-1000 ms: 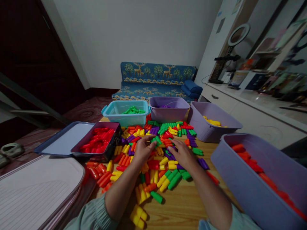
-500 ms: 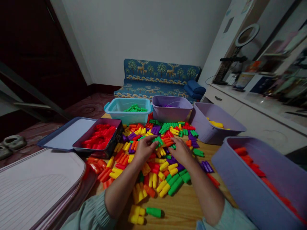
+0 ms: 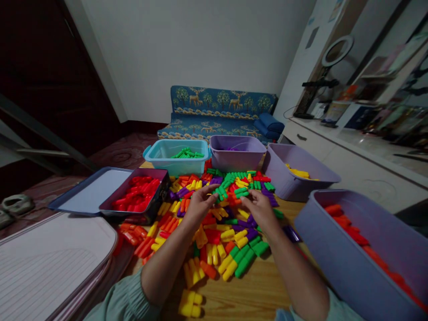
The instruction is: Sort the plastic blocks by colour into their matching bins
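Note:
Over the far half of a pile of plastic building blocks [image 3: 214, 236], both of my hands work close together. My left hand [image 3: 201, 204] is closed, its thumb and fingers pinching a green block [image 3: 221, 193]. To its right, my right hand [image 3: 260, 206] is closed on another green block [image 3: 241, 192] at the fingertips. The two green blocks are held apart, with orange and red blocks lying beneath them. Yellow, purple, red, orange and green blocks lie mixed around both hands.
A turquoise tub [image 3: 160, 166] with green blocks and a purple tub [image 3: 239, 160] stand at the back. On the right are lilac bins with yellow [image 3: 290, 187] and red blocks [image 3: 314, 227]. A dark tin [image 3: 163, 187] with red blocks stands left, beside a white folding board [image 3: 60, 267].
My right hand has shifted slightly right and now shows a green block in its fingers. A single green block near the front edge is no longer seen there.

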Demonstrator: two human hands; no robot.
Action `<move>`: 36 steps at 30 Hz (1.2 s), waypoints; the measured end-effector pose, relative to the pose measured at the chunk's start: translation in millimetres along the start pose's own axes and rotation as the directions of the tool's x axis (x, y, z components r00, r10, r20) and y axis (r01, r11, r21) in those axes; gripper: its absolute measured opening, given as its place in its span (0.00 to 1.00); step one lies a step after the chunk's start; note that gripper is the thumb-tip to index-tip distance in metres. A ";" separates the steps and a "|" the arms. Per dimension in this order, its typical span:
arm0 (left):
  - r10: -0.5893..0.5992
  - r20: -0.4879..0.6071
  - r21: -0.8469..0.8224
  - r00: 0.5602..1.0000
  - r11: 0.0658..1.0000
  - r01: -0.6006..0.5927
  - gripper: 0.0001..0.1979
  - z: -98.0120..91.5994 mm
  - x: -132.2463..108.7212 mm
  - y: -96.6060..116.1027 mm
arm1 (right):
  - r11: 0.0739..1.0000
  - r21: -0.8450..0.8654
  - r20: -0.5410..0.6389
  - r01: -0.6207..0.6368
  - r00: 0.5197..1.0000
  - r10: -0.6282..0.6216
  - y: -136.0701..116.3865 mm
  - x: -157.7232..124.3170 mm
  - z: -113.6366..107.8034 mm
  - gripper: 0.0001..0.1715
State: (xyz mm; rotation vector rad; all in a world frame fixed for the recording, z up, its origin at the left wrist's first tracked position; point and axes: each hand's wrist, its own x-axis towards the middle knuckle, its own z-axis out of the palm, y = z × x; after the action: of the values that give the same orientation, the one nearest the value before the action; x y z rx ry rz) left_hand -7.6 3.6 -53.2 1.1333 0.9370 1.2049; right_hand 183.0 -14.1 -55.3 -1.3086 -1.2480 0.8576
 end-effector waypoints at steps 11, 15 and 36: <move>0.080 0.148 0.380 0.986 0.916 -0.132 0.23 2.1 -6.9 5.6 | 0.964 0.253 0.160 -0.081 0.986 0.040 -24.0 -20.5 21.2 0.17; 0.215 0.176 0.567 0.961 0.776 -0.277 0.14 4.1 -11.0 8.3 | 0.990 0.128 0.142 -0.051 0.989 0.033 -22.0 -21.4 22.6 0.17; -0.054 0.129 0.235 0.990 0.972 0.023 0.23 2.9 -14.7 38.3 | 0.987 0.142 0.149 -0.073 0.987 0.051 -17.8 -24.4 31.0 0.21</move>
State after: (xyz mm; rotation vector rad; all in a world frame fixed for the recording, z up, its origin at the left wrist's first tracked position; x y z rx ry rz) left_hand -15.0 -11.5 -15.7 1.3593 1.0112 0.9916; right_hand 145.2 -33.4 -47.0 -1.1893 -1.2365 1.0850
